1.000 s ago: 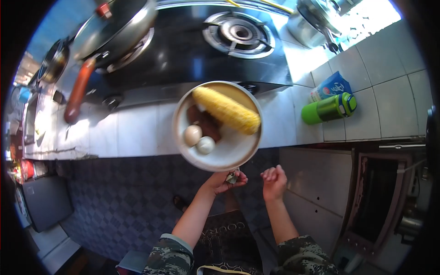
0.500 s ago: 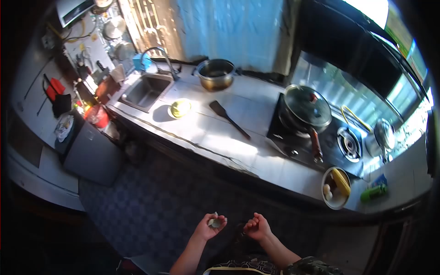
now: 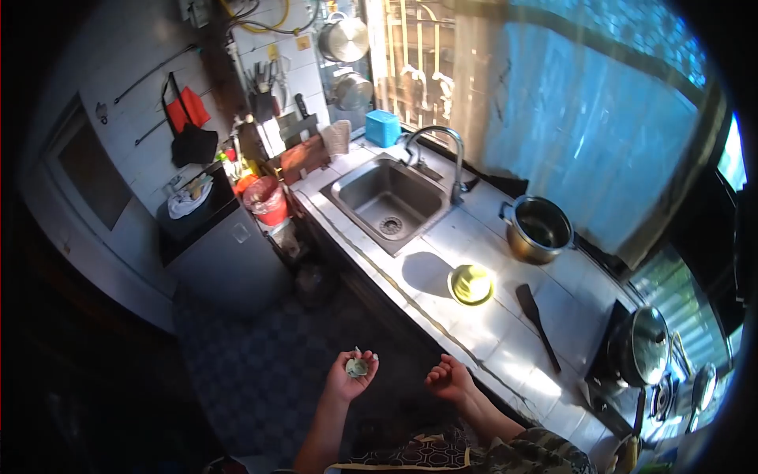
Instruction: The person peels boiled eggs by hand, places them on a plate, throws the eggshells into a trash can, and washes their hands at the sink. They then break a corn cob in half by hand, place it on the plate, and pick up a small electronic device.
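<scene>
My left hand (image 3: 353, 376) is palm up with its fingers curled around pale, curved pieces that look like eggshell (image 3: 357, 367). Level with it, my right hand (image 3: 448, 378) is closed, and whatever its fingers may hold is hidden. Both hands are apart from each other, low over the floor in front of the counter. Beyond my right hand, on the white tiles, a yellow-green bowl (image 3: 471, 285) stands in bright sunlight, and a dark spatula (image 3: 538, 324) lies to its right.
A steel sink (image 3: 434, 207) with a curved tap is set into the counter (image 3: 474, 229). A gold-brown pot (image 3: 540, 231) stands by the curtain, and a lidded pan (image 3: 641, 345) sits on the stove at right. Left of the counter hangs a red bin (image 3: 266, 199) with a plastic liner.
My view has turned left, so the sink and red bin are nearer the middle and the stove has slid to the right edge. Both hands keep nearly the same pose.
</scene>
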The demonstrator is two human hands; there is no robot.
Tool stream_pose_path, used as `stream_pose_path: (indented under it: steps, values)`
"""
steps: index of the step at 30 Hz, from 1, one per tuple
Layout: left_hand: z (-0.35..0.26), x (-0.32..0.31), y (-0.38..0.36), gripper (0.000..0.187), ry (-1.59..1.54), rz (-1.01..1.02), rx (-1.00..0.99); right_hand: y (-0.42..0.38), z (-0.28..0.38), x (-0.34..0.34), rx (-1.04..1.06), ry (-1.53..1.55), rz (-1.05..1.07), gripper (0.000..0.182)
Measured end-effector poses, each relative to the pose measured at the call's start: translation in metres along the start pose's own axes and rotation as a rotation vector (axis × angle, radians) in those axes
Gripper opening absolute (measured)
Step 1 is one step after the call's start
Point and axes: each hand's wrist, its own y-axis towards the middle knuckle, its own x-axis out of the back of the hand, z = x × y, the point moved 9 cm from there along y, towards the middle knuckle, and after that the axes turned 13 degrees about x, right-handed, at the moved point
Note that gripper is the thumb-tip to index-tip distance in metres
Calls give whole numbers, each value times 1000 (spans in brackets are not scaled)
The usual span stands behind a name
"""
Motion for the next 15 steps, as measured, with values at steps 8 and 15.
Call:
stream_pose_path:
  steps: [8, 15]
  values:
    - [-331, -47, 22, 17, 66, -13, -376, 125, -42, -191, -16, 59, 299, 42]
    - [-712, -108, 138, 17, 85, 92, -551, 196, -44, -189, 283, 450, -91, 46]
